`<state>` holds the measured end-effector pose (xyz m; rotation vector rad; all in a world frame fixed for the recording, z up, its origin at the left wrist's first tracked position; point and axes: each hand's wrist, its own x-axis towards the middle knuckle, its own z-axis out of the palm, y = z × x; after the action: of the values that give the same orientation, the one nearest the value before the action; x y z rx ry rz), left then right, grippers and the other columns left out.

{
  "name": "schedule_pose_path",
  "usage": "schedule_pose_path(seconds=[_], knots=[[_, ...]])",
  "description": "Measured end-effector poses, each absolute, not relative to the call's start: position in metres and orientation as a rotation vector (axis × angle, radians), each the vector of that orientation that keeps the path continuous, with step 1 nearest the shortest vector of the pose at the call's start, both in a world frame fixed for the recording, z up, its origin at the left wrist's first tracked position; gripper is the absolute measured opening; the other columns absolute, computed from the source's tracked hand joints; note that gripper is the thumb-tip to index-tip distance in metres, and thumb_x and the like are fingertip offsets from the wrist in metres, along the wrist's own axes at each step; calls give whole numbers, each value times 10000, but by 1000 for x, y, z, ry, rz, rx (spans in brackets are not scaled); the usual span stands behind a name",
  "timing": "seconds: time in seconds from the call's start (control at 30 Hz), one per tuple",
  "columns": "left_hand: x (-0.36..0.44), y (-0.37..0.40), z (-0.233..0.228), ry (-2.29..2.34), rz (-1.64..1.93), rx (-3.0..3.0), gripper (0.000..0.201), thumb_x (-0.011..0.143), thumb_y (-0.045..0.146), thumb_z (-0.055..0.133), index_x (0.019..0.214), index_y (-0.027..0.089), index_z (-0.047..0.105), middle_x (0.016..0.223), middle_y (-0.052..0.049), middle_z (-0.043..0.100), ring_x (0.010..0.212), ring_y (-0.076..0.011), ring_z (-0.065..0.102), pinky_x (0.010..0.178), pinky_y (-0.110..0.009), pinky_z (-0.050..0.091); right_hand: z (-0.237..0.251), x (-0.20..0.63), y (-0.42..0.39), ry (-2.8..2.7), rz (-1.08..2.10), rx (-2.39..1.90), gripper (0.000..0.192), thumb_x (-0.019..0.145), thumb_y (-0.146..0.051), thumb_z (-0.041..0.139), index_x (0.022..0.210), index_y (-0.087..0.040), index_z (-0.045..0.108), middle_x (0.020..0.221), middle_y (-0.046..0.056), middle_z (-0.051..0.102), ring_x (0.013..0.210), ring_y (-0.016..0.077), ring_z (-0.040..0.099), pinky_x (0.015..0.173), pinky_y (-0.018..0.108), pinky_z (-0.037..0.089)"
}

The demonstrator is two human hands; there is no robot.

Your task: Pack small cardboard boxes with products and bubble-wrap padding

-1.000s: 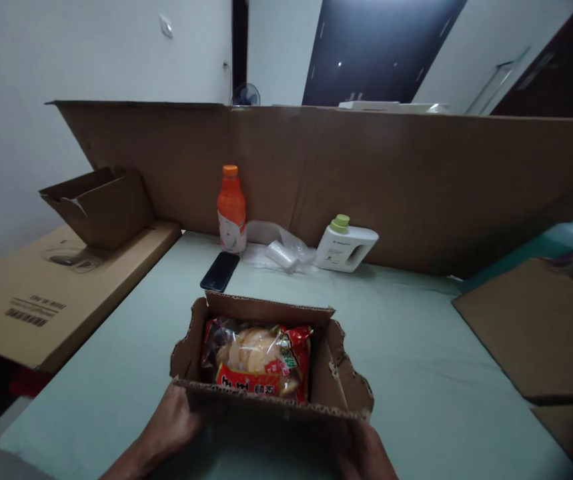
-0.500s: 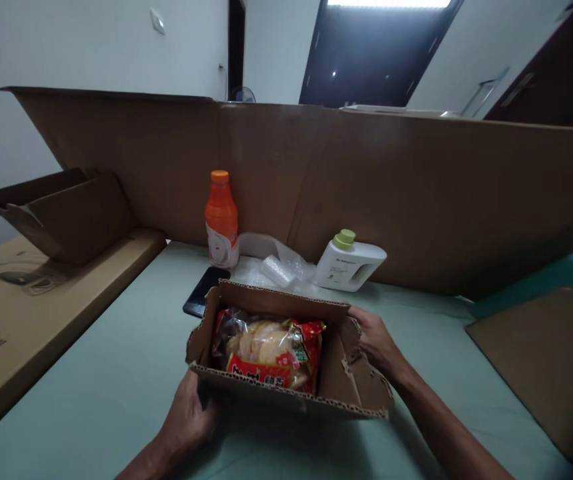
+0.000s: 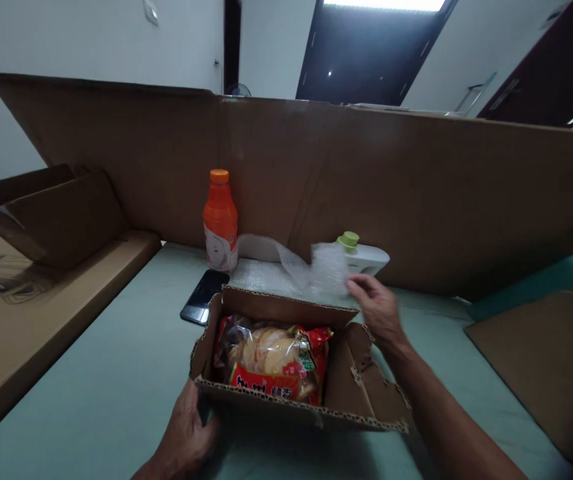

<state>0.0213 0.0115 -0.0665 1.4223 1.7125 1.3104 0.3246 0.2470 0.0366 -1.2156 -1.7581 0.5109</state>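
1. At your left, the cardboard box (image 3: 289,306) risked swinging or slipping, because only your left hand (image 3: 186,430) seemed to steady it, and only at the near-left corner. Its far-left corner stood just beside the phone (image 3: 205,297), so a stray shove might have knocked it.
2. Within the box, the snack bag (image 3: 276,363) lay on its back, filling the left and middle. Hard pressing from above could have cracked the rounds inside, which looked brittle.
3. Farther right, the piece of bubble wrap (image 3: 329,267) could have slid free, since it was flimsy and held by one edge. The white bottle (image 3: 373,257) stood close behind, so a careless sweep might have toppled it.
4. Your left fingers were mostly hidden behind the box's near wall; I couldn't tell whether they were spread or pressed together. The snack bag lay beyond that wall, apart from them.
5. Your right hand (image 3: 380,312) appeared to pinch the wrap's right edge between thumb and forefinger. The blurred piece rose up and left of those fingertips, beyond the box's far wall.
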Motion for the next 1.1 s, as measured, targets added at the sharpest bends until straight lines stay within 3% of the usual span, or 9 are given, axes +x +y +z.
schedule_pose_path(seconds=[0.17, 0.3, 0.43, 0.53, 0.67, 0.77, 0.87, 0.97, 1.1], knots=[[19, 11, -60, 1661, 1317, 1395, 397, 753, 452, 656, 1054, 193, 648, 1020, -135, 728, 971, -324, 687, 859, -446, 573, 33, 438, 154, -1453, 748, -1581, 387, 704, -573, 670, 783, -195, 699, 753, 81, 718, 641, 229, 659, 583, 355, 540], [17, 11, -58, 1656, 1310, 1383, 475, 750, 415, 652, 1162, 185, 597, 1132, -133, 707, 1075, -315, 659, 943, -451, 536, 34, 464, 86, -1278, 435, -1786, 354, 683, -514, 709, 876, -218, 733, 928, 93, 752, 855, 270, 690, 742, 382, 557], [22, 7, -50, 1670, 1277, 1355, 482, 737, 412, 664, 1148, 172, 588, 1110, -130, 711, 1047, -313, 668, 903, -439, 551, 36, 406, 49, -1714, 671, -1568, 434, 792, -489, 672, 1147, -242, 702, 1113, 92, 740, 869, 244, 695, 781, 376, 568], [30, 6, -41, 1672, 1274, 1339, 436, 734, 404, 666, 1096, 176, 583, 1092, -128, 708, 1044, -310, 667, 912, -436, 545, 26, 350, 51, -1948, 803, -1327, 515, 780, -443, 685, 1236, -208, 640, 1156, 113, 721, 891, 258, 686, 765, 383, 574], [40, 30, -28, 1614, 1294, 1358, 498, 756, 350, 649, 1207, 175, 530, 1165, -119, 682, 1116, -286, 640, 965, -405, 513, 13, 315, 84, -1928, 718, -1323, 356, 813, -369, 588, 1110, -179, 636, 974, 92, 736, 811, 245, 669, 720, 358, 558], [42, 63, -21, 1571, 1301, 1382, 573, 729, 328, 646, 1258, 163, 501, 1192, -114, 672, 1161, -291, 620, 1001, -408, 487, 12, 317, 106, -1952, 626, -1378, 357, 812, -353, 574, 1117, -175, 629, 980, 103, 742, 793, 247, 675, 711, 361, 554], [42, 83, -22, 1549, 1265, 1398, 625, 758, 339, 631, 1333, 163, 465, 1292, -132, 632, 1249, -292, 574, 1070, -424, 439, 11, 341, 114, -1973, 566, -1372, 412, 823, -330, 563, 1205, -184, 617, 1187, 126, 716, 1045, 287, 670, 885, 415, 537], [41, 72, -31, 1530, 1218, 1385, 751, 814, 365, 617, 1486, 196, 327, 1476, -158, 507, 1384, -285, 475, 1163, -451, 351, 4, 382, 115, -2005, 258, -1474, 479, 840, -369, 597, 1285, -192, 599, 1384, 146, 619, 1288, 335, 546, 1049, 500, 432], [42, 18, -40, 1616, 1206, 1269, 838, 835, 424, 638, 1553, 229, 254, 1563, -188, 407, 1447, -311, 415, 1167, -482, 365, -8, 423, 103, -2033, 21, -1733, 331, 836, -345, 611, 1127, -198, 670, 1287, 162, 675, 1189, 368, 607, 942, 518, 479]])
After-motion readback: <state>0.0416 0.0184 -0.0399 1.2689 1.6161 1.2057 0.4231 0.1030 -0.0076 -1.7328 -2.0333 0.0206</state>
